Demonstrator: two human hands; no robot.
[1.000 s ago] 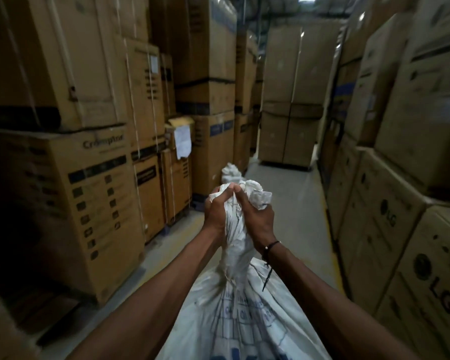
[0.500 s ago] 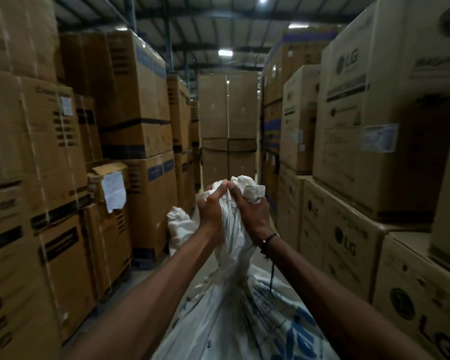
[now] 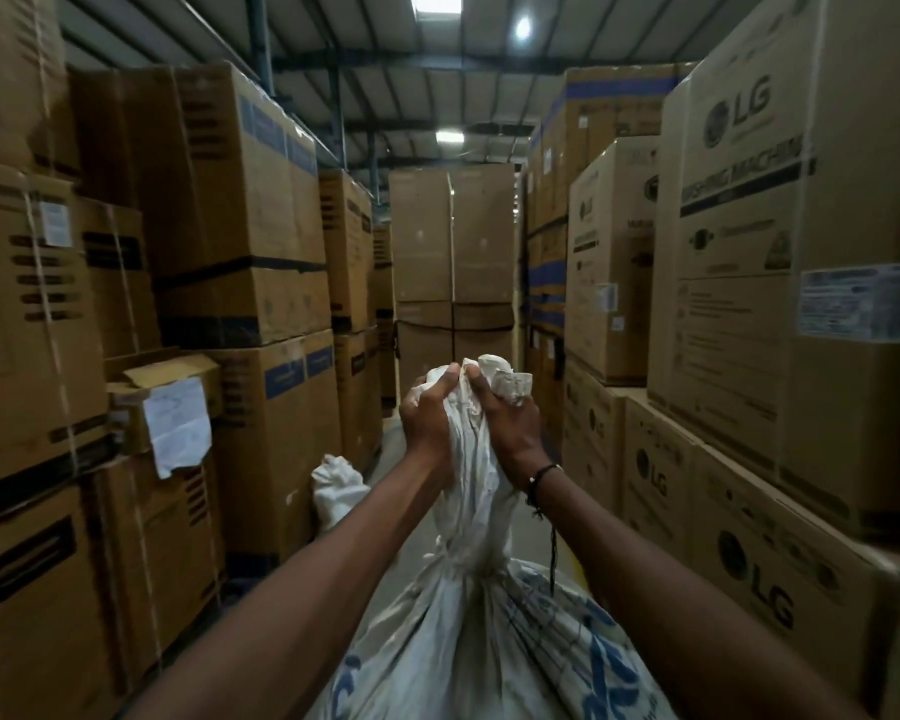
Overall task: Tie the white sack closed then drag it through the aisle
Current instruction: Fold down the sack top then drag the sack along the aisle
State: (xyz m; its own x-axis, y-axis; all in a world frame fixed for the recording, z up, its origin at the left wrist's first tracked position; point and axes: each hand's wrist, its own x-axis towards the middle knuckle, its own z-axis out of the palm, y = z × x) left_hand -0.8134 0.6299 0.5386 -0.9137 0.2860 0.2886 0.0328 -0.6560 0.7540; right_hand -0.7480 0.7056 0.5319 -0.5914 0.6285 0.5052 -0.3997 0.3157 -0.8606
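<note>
So the biggest thing here is the warehouse itself: tall stacks of cardboard boxes wall off the left, and stacked LG boxes do the same on the right, leaving a narrow aisle floor running straight ahead to another stack of boxes at the far end. That tight gap is probably why the load goes along the floor instead of getting carried.

The white sack sits low and centre, right in front of the person, its bulging body with blue print at the bottom edge of view. Its neck is gathered and twisted into a rope rising up to the hands. There looks to be a cinch where the neck meets the body, so I'd guess the tying is done or nearly done.

A second, smaller white sack lies on the floor just left of it, near the box stacks.

The left hand is clenched around the top of the neck, and the right hand is clamped on it too, touching the left, with loose fabric poking out above. Both fists high like that gives a solid handle for hauling.

A thin dark wristband sits on the right wrist.
</note>
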